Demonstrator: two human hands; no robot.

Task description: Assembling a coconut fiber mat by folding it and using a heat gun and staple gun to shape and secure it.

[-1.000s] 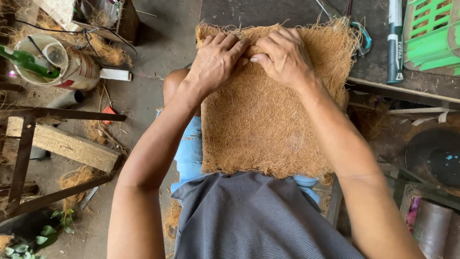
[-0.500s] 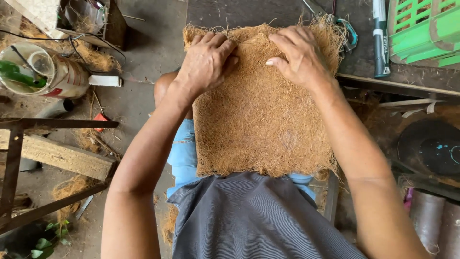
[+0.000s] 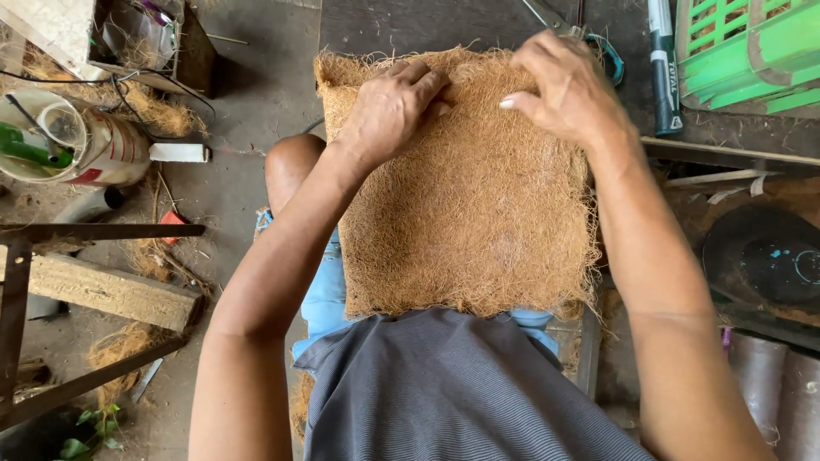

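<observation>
A square mat of brown coconut fibre [image 3: 465, 213] lies across my lap, its near edge against my grey striped shirt. My left hand [image 3: 389, 111] presses on the mat's far left part, fingers bent and pointing right. Near the far edge, my right hand [image 3: 568, 90] pinches at the fibres, thumb stretched toward the left hand. Both hands sit close together along the mat's top edge. My bare left knee [image 3: 290, 171] shows beside the mat.
On the left stand a tin can with tools [image 3: 77, 145], a wooden plank [image 3: 102, 290] and a rusty metal frame [image 3: 85, 232] on the concrete floor. A green plastic crate [image 3: 752, 47], a tube [image 3: 662, 64] and scissors [image 3: 602, 47] lie at the top right. Loose fibre litters the floor.
My hands have drawn apart a little on the mat's far edge; the right hand shifted right and now pinches fibres. The view has shifted slightly.
</observation>
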